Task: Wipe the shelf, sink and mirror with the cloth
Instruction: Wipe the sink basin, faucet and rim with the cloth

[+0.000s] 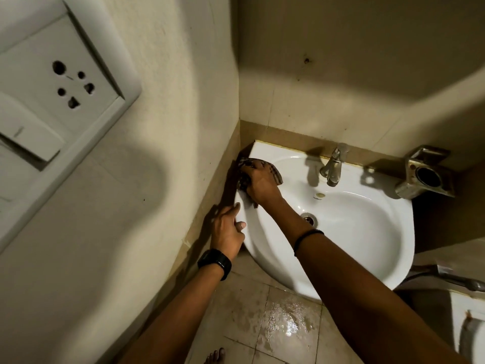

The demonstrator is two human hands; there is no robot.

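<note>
A white wall-mounted sink [367, 232] fills the corner, with a metal tap [332, 169] at its back rim and a drain [309, 218] in the bowl. My right hand [259, 182] grips a brown checked cloth [274, 168] and presses it on the sink's left rim near the wall. My left hand [228, 229], with a black watch on the wrist, holds the sink's outer left edge, thumb on the rim and fingers curled round it. No shelf or mirror is in view.
A metal holder [425, 177] is fixed to the wall right of the tap. A white switch and socket plate [52, 95] sits on the left wall. Wet floor tiles [286, 319] lie below the sink. Another white fixture [469, 329] shows at the lower right.
</note>
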